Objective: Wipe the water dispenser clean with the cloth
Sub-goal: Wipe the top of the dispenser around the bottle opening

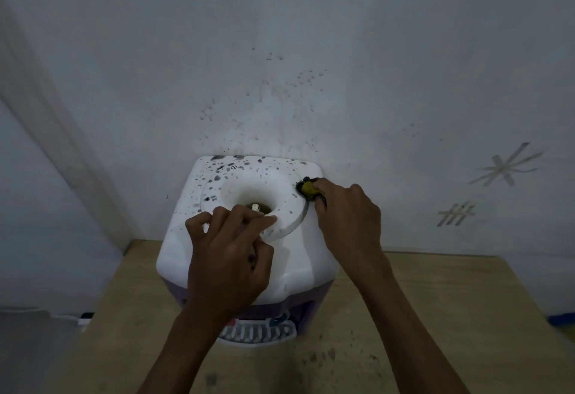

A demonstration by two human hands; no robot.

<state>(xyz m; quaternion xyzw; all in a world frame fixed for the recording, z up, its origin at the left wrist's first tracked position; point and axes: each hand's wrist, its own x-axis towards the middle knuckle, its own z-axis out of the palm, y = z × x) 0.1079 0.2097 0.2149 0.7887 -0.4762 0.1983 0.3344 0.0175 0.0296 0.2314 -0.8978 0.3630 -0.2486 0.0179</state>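
Dispenser [298, 263] stands on table [451, 300], against spattered wall [280, 98].

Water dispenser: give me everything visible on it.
The water dispenser is white plastic on top, seen from above, standing upright on a wooden table against the wall. A raised ring surrounds its funnel-shaped bottle well. Dark spots speckle the rear and left of the top. The left hand rests on the ring's front; the right hand presses a yellow cloth against its right edge.
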